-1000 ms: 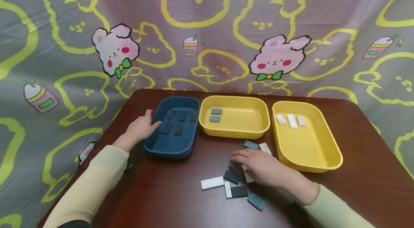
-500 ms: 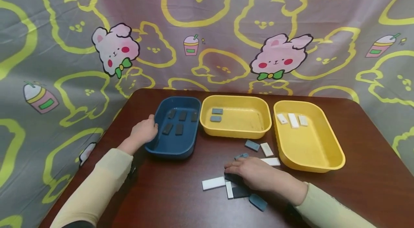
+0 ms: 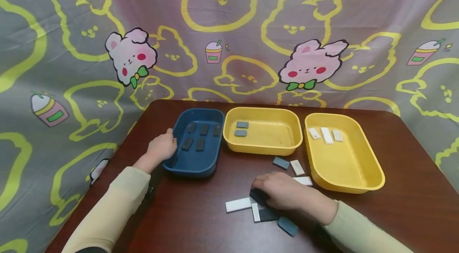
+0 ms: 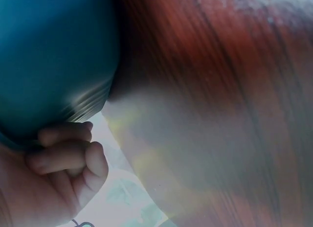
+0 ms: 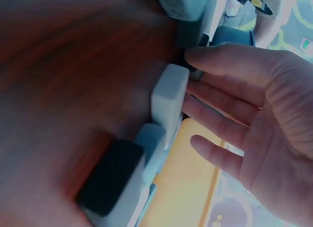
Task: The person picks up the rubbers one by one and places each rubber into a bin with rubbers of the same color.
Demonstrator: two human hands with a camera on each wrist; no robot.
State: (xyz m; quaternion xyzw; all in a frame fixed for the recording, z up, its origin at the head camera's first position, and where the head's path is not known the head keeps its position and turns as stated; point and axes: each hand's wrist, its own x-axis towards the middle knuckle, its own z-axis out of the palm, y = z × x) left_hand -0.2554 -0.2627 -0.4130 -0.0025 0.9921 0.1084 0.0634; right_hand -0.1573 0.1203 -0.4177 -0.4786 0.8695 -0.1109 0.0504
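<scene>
My left hand [image 3: 162, 147] grips the left rim of the blue tray [image 3: 195, 172], its fingers curled in the left wrist view [image 4: 68, 158]. Several dark blocks [image 3: 200, 144] lie in that tray. My right hand [image 3: 282, 191] is low over loose blocks at the table's middle, thumb and fingertips pinching a black block [image 3: 258, 196]. Around it are a long white block [image 3: 238, 204], a narrow white one [image 3: 255, 212], another black block [image 3: 268, 215] and a blue-grey one [image 3: 288, 226]. A white block [image 3: 304, 181] is partly hidden behind the hand.
A yellow tray [image 3: 263, 150] with two blue-grey blocks [image 3: 242, 125] stands at the back. Another yellow tray [image 3: 346, 169] at right has three white blocks [image 3: 326, 135]. Before them lie a blue-grey block [image 3: 281, 162] and a cream block [image 3: 297, 167]. A patterned curtain [image 3: 229, 38] hangs behind.
My right hand has shifted toward me onto the black block, uncovering the white block behind it. My left thumb has drawn back from inside the blue tray to its rim.
</scene>
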